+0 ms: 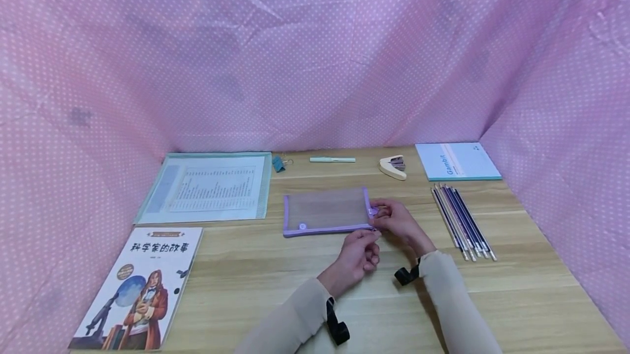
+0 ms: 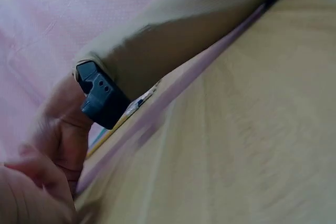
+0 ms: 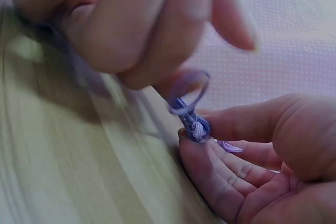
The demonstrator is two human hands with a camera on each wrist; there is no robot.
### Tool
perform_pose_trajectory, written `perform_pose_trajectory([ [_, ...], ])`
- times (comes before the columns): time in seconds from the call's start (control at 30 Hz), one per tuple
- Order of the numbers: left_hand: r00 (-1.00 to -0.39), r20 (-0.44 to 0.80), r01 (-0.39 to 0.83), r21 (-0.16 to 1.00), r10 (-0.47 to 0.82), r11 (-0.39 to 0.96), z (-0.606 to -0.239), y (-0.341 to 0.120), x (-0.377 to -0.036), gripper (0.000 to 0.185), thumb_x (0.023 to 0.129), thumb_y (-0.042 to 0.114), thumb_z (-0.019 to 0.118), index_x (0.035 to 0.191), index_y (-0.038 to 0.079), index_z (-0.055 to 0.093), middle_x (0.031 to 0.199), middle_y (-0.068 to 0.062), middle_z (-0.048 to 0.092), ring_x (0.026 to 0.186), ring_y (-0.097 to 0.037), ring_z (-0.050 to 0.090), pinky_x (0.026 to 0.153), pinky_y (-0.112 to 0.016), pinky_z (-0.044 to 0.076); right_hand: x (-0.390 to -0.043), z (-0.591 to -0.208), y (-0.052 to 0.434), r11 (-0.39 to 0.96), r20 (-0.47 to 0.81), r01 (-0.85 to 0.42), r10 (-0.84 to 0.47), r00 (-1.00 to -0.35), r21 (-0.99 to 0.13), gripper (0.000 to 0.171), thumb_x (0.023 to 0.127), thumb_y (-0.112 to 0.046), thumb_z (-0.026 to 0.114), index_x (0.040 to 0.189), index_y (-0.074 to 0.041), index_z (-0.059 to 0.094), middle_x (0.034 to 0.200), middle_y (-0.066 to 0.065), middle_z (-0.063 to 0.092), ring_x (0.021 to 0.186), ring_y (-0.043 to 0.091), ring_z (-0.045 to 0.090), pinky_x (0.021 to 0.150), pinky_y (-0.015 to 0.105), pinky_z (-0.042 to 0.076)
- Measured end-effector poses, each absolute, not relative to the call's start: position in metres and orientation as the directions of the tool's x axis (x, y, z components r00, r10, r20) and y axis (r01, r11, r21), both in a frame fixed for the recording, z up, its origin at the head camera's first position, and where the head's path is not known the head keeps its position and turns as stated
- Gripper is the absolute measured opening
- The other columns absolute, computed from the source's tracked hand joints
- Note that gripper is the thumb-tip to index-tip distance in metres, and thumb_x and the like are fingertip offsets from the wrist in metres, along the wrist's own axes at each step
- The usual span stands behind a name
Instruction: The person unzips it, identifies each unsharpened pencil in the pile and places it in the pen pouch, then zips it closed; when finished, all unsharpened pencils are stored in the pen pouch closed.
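A mesh pencil pouch with purple trim and a zipper along its near edge lies in the middle of the wooden table. At its right end, my right hand pinches the corner between thumb and fingers. In the right wrist view, the zipper's end sits in that pinch, beside a purple ring-shaped zipper pull. My left hand is at the same corner, thumb and index finger pinching the pull, the other fingers curled. The left wrist view shows part of the left hand, with the pouch mostly hidden.
Several pencils lie to the right, below a blue notebook. Behind the pouch are a small cream stapler, a green pen and a teal binder clip. A document folder and a book lie left.
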State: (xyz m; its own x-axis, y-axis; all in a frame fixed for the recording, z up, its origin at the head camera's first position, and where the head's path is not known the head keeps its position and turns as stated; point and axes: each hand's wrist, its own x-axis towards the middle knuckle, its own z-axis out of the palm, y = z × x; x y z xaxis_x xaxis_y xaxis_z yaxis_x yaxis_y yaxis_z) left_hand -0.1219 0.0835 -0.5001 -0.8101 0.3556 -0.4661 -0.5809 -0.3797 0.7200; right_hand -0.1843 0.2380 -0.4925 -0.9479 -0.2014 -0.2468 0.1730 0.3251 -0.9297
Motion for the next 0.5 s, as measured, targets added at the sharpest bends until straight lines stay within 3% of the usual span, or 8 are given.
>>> perform_pose_trajectory([
  [0.13,-0.882,-0.424,-0.46,0.87,0.207,-0.18,-0.498,0.083,-0.125,0.017,0.091,0.008,0.065,0.08,0.012,0.053,0.053,0.003,0.051,0.037,-0.004,0.043,0.034,-0.015,0.03,-0.183,-0.493,0.236,0.3,-0.242,0.176,-0.202,-0.949,-0.938,0.056,0.086,0.006,0.067,0.138,0.012,0.046,0.09,0.01,0.068,0.079,0.009,0.063,0.07,0.02,0.057],
  [0.27,-0.947,-0.3,-0.293,0.953,0.115,0.073,-0.495,0.076,-0.128,0.014,0.09,0.004,0.064,0.078,0.008,0.057,0.051,0.003,0.052,0.033,-0.006,0.044,0.033,-0.02,0.037,-0.183,-0.492,0.235,0.315,-0.253,0.189,-0.177,-0.951,-0.93,0.057,0.086,0.006,0.067,0.139,0.01,0.047,0.091,0.01,0.067,0.08,0.01,0.062,0.071,0.02,0.058],
  [0.4,-0.984,-0.143,-0.106,0.951,0.11,0.29,-0.492,0.066,-0.132,0.013,0.089,0.003,0.065,0.077,0.004,0.063,0.05,0.0,0.056,0.031,-0.004,0.043,0.032,-0.022,0.041,-0.183,-0.489,0.235,0.318,-0.265,0.205,-0.16,-0.951,-0.926,0.057,0.086,0.006,0.067,0.139,0.009,0.047,0.091,0.01,0.067,0.079,0.01,0.062,0.07,0.02,0.057],
  [0.5,-0.989,-0.043,0.024,0.898,0.142,0.44,-0.489,0.059,-0.136,0.013,0.087,0.005,0.069,0.075,0.005,0.067,0.057,-0.002,0.062,0.041,-0.002,0.046,0.039,-0.02,0.043,-0.183,-0.488,0.235,0.301,-0.269,0.211,-0.165,-0.949,-0.93,0.058,0.085,0.008,0.067,0.138,0.011,0.046,0.091,0.011,0.068,0.077,0.01,0.062,0.069,0.02,0.057],
])
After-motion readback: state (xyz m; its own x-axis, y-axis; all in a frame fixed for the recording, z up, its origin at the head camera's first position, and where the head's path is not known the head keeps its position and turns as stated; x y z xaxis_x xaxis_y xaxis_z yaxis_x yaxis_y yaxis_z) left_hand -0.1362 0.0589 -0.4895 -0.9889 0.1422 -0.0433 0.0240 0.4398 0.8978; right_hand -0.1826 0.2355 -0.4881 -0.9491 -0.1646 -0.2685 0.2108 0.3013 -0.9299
